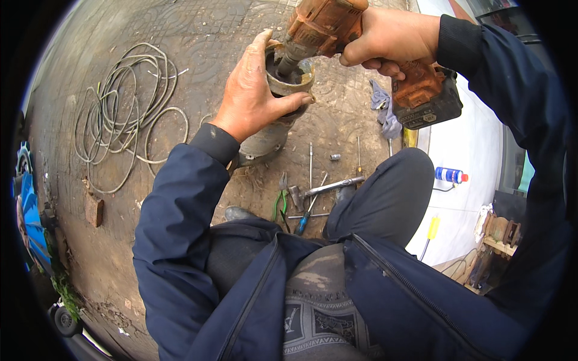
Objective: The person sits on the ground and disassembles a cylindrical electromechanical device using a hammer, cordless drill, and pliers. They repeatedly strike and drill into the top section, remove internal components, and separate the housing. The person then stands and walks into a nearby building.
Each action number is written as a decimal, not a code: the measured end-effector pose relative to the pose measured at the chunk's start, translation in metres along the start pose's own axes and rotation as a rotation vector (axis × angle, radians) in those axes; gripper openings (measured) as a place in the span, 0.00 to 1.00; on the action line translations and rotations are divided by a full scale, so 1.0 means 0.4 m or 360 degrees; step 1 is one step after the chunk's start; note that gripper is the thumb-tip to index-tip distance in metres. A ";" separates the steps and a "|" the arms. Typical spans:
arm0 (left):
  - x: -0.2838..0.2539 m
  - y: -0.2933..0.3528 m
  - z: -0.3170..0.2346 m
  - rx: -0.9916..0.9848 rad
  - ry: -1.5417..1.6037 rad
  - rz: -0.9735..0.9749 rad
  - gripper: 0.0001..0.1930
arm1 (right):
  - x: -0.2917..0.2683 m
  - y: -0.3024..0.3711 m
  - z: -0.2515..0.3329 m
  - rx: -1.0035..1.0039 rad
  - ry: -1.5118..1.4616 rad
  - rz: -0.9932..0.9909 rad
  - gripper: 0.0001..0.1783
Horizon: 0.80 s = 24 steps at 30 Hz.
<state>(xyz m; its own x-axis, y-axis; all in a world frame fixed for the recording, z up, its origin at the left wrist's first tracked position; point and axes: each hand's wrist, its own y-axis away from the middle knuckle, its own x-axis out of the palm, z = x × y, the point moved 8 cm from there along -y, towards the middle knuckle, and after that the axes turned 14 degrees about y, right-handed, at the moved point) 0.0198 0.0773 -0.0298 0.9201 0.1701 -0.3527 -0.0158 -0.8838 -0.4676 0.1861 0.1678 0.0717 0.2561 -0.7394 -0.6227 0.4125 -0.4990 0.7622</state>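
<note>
My right hand is closed round the grip of a worn orange cordless drill, with a dark battery at its base. The drill's front end reaches down inside the open top of a dirty, cylindrical metal housing that stands upright on the ground. Its tip is hidden in there. Round the housing's upper rim my left hand is wrapped, thumb on the near side and fingers on the far left.
Between my feet lie green-handled pliers, a hammer, a thick metal bar, a blue-handled screwdriver and a socket. A coiled cable and a brick are left. Right are a grey rag and a blue bottle.
</note>
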 end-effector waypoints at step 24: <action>-0.052 -0.076 -0.211 0.0132 -0.0022 0.0126 0.23 | 0.230 0.159 -0.222 -0.0908 -0.1435 -0.0432 0.20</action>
<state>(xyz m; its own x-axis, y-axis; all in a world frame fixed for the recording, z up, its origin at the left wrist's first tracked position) 0.0341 0.0637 0.0600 0.9092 0.1077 -0.4021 -0.1211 -0.8557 -0.5031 0.3137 0.1081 0.0471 -0.5407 -0.8113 -0.2222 0.7613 -0.5843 0.2811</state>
